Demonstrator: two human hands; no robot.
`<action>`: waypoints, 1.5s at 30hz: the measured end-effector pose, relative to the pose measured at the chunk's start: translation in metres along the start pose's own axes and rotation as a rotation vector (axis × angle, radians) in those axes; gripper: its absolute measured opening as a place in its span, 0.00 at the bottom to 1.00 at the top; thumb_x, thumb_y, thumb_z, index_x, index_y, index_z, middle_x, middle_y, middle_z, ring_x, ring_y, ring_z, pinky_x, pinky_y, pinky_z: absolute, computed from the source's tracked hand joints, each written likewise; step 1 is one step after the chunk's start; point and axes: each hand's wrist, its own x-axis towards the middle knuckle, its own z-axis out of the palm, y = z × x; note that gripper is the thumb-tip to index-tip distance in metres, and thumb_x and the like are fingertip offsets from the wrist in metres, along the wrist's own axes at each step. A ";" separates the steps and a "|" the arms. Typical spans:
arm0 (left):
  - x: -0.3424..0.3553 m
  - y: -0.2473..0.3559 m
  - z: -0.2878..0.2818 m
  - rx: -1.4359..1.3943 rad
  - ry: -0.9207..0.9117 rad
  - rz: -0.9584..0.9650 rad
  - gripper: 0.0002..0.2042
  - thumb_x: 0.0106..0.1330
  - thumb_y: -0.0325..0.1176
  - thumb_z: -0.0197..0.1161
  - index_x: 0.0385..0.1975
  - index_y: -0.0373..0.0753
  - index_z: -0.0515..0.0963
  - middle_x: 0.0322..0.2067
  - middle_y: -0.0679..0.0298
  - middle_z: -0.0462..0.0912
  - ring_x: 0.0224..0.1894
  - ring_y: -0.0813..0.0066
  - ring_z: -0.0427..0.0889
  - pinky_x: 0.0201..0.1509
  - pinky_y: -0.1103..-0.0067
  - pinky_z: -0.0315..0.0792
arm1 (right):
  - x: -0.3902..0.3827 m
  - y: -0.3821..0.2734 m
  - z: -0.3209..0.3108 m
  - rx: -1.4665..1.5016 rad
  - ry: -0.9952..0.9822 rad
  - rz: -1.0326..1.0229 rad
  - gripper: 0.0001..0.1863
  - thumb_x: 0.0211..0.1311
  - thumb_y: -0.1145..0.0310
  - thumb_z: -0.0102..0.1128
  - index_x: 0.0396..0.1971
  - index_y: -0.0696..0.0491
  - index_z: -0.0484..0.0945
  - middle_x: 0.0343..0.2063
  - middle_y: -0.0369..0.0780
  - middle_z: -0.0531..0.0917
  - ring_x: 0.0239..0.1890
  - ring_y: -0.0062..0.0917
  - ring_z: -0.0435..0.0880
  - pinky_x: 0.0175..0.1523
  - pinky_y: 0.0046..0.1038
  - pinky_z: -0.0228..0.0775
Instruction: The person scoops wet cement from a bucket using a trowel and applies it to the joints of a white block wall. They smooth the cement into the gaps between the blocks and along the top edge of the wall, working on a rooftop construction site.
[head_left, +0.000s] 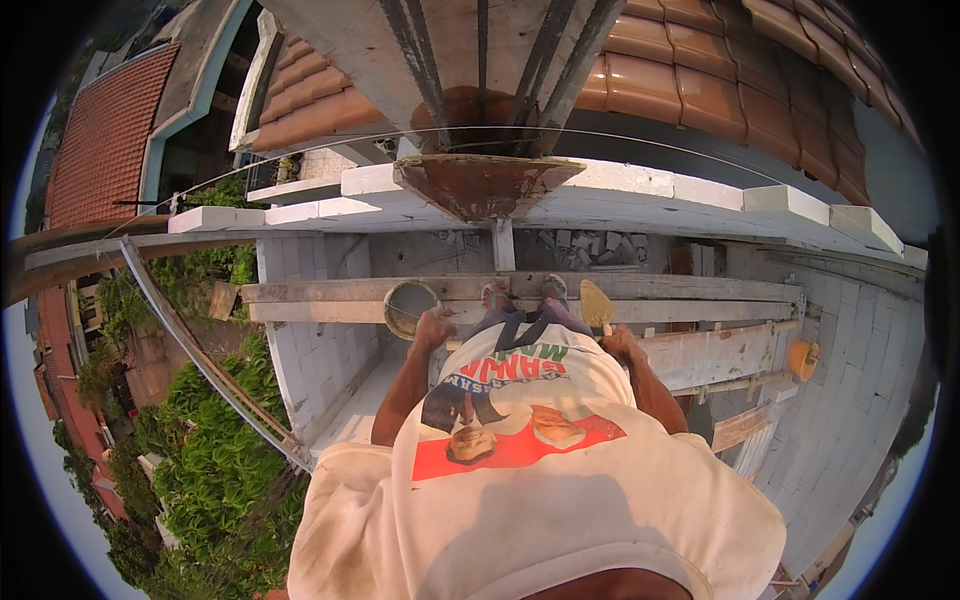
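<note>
1. A person in a printed white shirt (540, 500) stands on a plank walkway (340, 290) above a block-walled space, both feet (553, 288) on the boards.
2. The right hand (622, 344), at the walkway's near edge, closes around the handle of a trowel (596, 303), its pale, yellowish blade overlapping the boards.
3. The left hand (433, 328) curls at the rim of a round bucket (410, 306); whether its fingers grip cannot be told.
4. The bucket, grey inside, appears against the walkway's left part.
5. Beyond the walkway lie broken blocks (595, 247) and a white block wall (660, 185); leafy greenery (220, 450) grows to its left.
</note>
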 end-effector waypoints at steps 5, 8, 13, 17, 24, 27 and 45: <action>0.002 0.005 0.001 0.048 0.049 0.066 0.25 0.51 0.33 0.69 0.51 0.30 0.81 0.34 0.51 0.87 0.38 0.62 0.88 0.46 0.70 0.80 | 0.051 0.036 0.018 -0.055 0.043 -0.100 0.11 0.50 0.69 0.63 0.29 0.63 0.82 0.22 0.46 0.84 0.22 0.34 0.84 0.26 0.38 0.74; -0.006 0.025 0.004 -0.101 -0.096 -0.200 0.27 0.55 0.39 0.69 0.54 0.31 0.79 0.43 0.49 0.86 0.43 0.62 0.87 0.45 0.68 0.81 | 0.075 0.053 0.024 -0.098 0.033 -0.197 0.15 0.48 0.68 0.65 0.33 0.64 0.83 0.24 0.47 0.85 0.27 0.35 0.86 0.33 0.39 0.76; -0.018 0.047 0.010 -0.133 -0.396 -0.408 0.34 0.61 0.57 0.63 0.60 0.36 0.76 0.58 0.47 0.78 0.55 0.56 0.82 0.48 0.62 0.81 | 0.062 0.052 0.009 -0.212 -0.046 -0.278 0.15 0.60 0.62 0.57 0.35 0.60 0.82 0.31 0.53 0.85 0.35 0.45 0.85 0.38 0.43 0.75; -0.024 0.024 0.047 -0.274 -0.477 -0.419 0.37 0.63 0.65 0.56 0.62 0.40 0.75 0.65 0.46 0.70 0.63 0.46 0.74 0.63 0.58 0.71 | 0.018 0.020 -0.012 -0.272 -0.117 -0.283 0.17 0.67 0.59 0.51 0.40 0.57 0.84 0.31 0.54 0.86 0.32 0.43 0.86 0.37 0.42 0.74; -0.024 0.013 0.116 0.019 -0.406 -0.432 0.53 0.59 0.64 0.62 0.74 0.32 0.47 0.74 0.37 0.49 0.75 0.43 0.54 0.75 0.57 0.57 | 0.019 -0.005 -0.024 -0.183 -0.268 0.125 0.09 0.61 0.66 0.67 0.31 0.55 0.77 0.17 0.35 0.74 0.14 0.21 0.72 0.18 0.31 0.65; -0.010 -0.035 0.186 0.124 -0.479 -0.519 0.63 0.51 0.60 0.70 0.75 0.31 0.36 0.72 0.36 0.51 0.74 0.42 0.57 0.75 0.58 0.58 | 0.023 -0.021 -0.021 -0.228 -0.306 0.167 0.11 0.61 0.65 0.68 0.31 0.55 0.77 0.16 0.35 0.74 0.14 0.21 0.71 0.18 0.30 0.64; -0.037 -0.070 0.132 -0.333 -0.438 -0.434 0.60 0.45 0.51 0.79 0.72 0.24 0.49 0.67 0.35 0.65 0.70 0.46 0.65 0.73 0.67 0.61 | 0.027 -0.051 0.052 -0.171 -0.343 0.124 0.19 0.56 0.59 0.71 0.36 0.60 0.79 0.24 0.40 0.80 0.25 0.26 0.79 0.31 0.33 0.71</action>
